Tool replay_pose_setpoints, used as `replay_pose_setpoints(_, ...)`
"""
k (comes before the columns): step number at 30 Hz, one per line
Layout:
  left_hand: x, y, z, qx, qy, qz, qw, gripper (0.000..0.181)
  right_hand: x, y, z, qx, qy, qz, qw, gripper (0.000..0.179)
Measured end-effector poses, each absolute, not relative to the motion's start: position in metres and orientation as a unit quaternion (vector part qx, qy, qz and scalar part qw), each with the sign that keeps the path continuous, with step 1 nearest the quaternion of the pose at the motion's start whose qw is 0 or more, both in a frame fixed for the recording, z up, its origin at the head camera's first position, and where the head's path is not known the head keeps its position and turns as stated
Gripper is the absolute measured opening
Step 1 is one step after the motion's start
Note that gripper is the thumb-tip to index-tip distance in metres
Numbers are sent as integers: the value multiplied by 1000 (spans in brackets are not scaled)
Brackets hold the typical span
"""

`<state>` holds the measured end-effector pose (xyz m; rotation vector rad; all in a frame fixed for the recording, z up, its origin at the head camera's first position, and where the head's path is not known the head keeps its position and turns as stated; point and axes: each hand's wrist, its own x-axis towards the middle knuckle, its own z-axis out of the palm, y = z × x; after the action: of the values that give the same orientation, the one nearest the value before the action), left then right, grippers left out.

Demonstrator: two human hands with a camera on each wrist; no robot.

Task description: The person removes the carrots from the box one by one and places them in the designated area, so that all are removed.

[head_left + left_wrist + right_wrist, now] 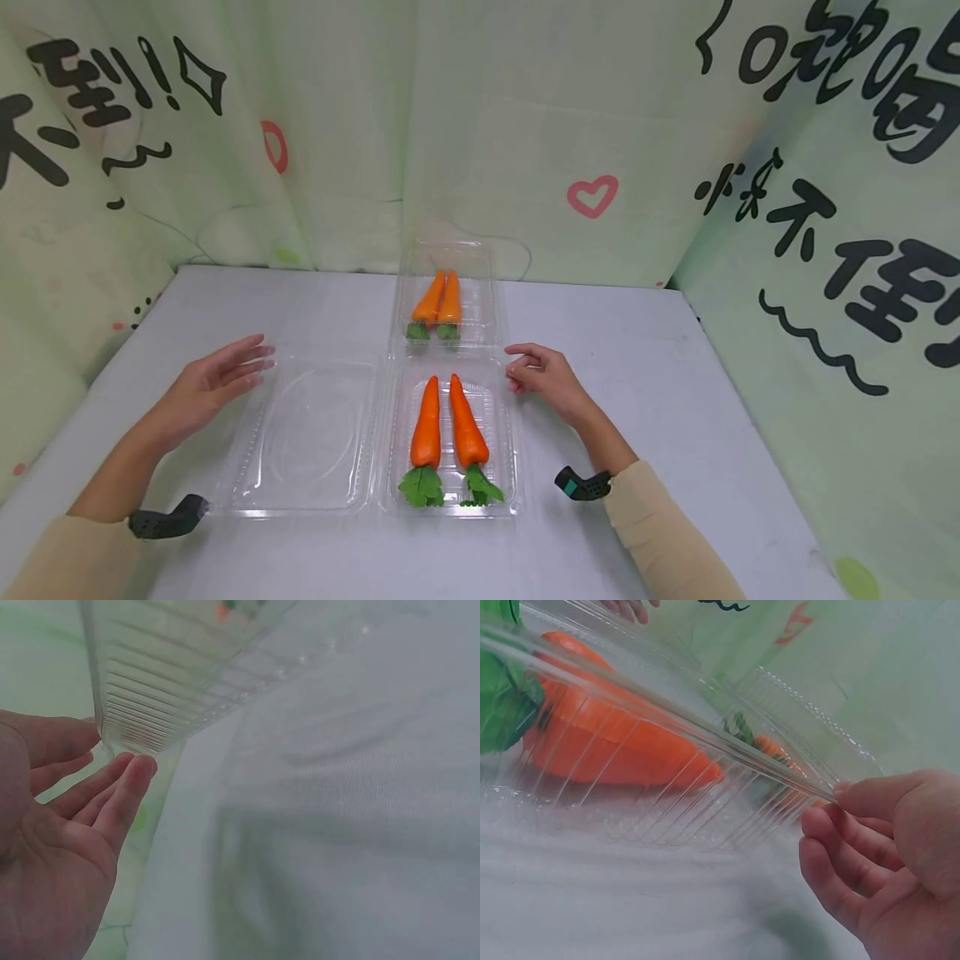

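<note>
A clear plastic clamshell container (513, 450) lies unfolded on the table, its lid (247, 467) flat on the left. Two toy carrots (426, 429) with green leaves lie in the right half, tips pointing away from me. At the lid's far left corner is my left hand (213, 383), with straight fingers; its fingertips (139, 772) come up against the plastic edge in the left wrist view. With thumb and fingers, my right hand (885, 855) pinches the rim at the far right corner of the carrot-filled half.
A second clear container (486, 292) holding two smaller-looking carrots (448, 304) stands directly behind, near the table's back edge. Pale green curtains (525, 125) with writing and hearts surround the white table (615, 350). Each wrist wears a black strap (168, 521).
</note>
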<state>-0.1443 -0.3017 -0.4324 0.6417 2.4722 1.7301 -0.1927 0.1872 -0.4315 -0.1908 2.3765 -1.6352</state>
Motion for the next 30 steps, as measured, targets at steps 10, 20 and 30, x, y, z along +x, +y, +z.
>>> replay_pose_setpoints(10,-142,-299,-439,181,819,541,53,59,-196,187,-435,-50,844,-528,85,35)
replay_pose_setpoints(20,-145,-301,-441,181,829,524,71,61,-196,188,-428,-60,840,-538,49,32)
replay_pose_setpoints(30,-143,-301,-443,186,826,527,80,61,-193,177,-417,-90,830,-548,54,37)
